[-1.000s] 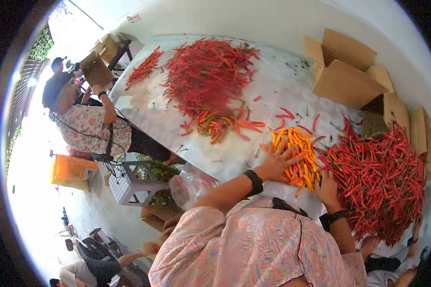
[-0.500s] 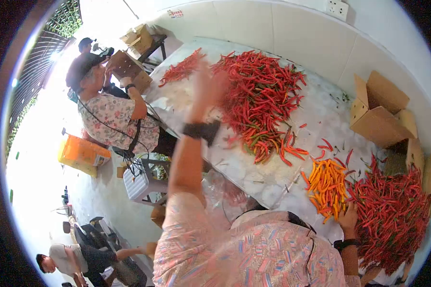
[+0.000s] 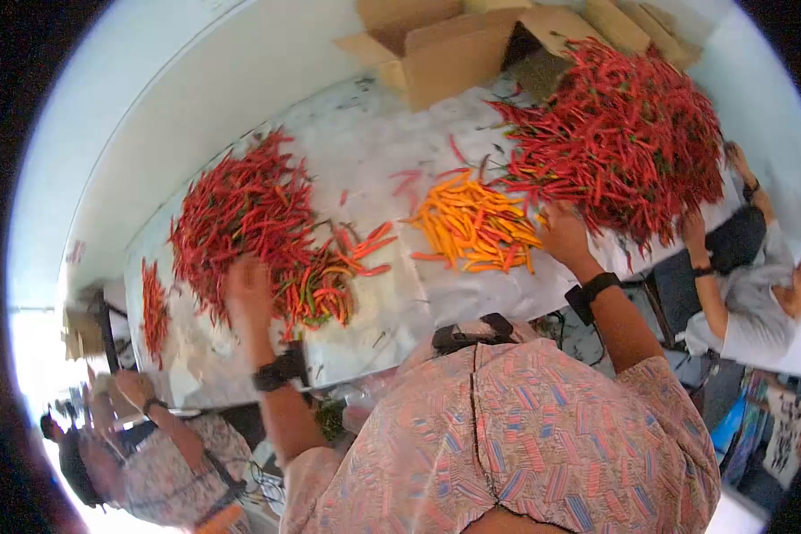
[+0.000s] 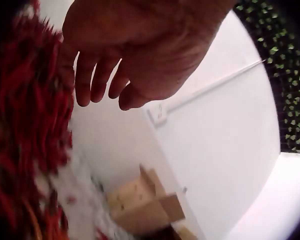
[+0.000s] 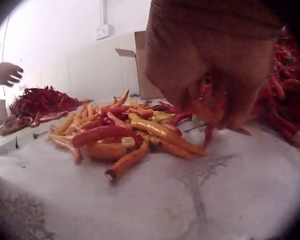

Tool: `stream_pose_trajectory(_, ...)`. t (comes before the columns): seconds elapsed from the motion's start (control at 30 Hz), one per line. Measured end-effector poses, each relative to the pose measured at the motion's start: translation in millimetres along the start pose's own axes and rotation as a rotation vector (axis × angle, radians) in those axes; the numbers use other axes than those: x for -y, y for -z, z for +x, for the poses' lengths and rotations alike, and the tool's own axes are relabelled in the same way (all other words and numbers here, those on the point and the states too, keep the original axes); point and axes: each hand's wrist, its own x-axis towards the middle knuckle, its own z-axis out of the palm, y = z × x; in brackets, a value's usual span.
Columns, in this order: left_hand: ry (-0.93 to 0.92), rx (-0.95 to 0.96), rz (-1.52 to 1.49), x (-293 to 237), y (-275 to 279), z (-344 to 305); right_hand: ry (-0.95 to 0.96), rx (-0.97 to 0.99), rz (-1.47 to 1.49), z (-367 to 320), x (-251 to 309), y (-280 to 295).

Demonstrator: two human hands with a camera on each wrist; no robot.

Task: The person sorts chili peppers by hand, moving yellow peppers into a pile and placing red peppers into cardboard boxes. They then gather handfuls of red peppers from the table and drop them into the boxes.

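Note:
My left hand (image 3: 249, 283) is at the near side of the left red chili pile (image 3: 240, 218), blurred in the head view. Its fingers (image 4: 97, 85) hang loosely with nothing between them in the left wrist view. My right hand (image 3: 564, 233) is between a small heap of orange chili peppers (image 3: 476, 222) and the large red chili pile (image 3: 618, 142). In the right wrist view its fingers (image 5: 240, 100) point down and bend around a reddish-orange chili pepper (image 5: 207, 115), partly hidden by them. Trimmed orange and red peppers (image 5: 115, 135) lie beside that hand.
Open cardboard boxes (image 3: 458, 58) stand at the back of the white table (image 3: 374, 316), against the wall. A thin row of red chilies (image 3: 154, 307) lies far left. One person (image 3: 756, 303) sits at the right end; another, in a floral shirt (image 3: 187, 472), is at the left.
My left hand left the orange heap, swung up over the table and is now at the left red pile. The right hand stays near the orange heap. The head view has turned right.

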Motion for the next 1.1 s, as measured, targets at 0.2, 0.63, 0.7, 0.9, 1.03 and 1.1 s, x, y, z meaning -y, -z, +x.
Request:
stream_pose_trajectory(0.2,-0.45,0.513,-0.413,-143.3,-110.4,-36.7,-0.405,0.144,0.025,-47.8,24.8,2.6)
stream_pose_trajectory(0.63,-0.552,0.614,-0.034,-199.6,-155.2,-49.8,-0.265,0.144,0.21,-28.6,57.8,-16.0)
stream_pose_trajectory(0.7,-0.547,0.596,-0.047,-199.0,-158.1,-46.6,-0.227,0.142,0.311,-18.3,60.9,-15.3)
stream_pose_trajectory(0.9,-0.441,0.59,-0.13,-197.8,-185.4,-39.2,-0.038,0.262,0.407,6.6,72.7,-23.8)
stream_pose_trajectory(1.03,-0.542,0.488,-0.286,-187.0,-205.4,-35.6,0.083,0.077,0.393,17.2,61.5,-23.5)
stream_pose_trajectory(1.1,-0.589,0.519,-0.178,-189.0,-195.2,-24.9,0.068,0.016,0.435,16.6,55.0,-15.6)
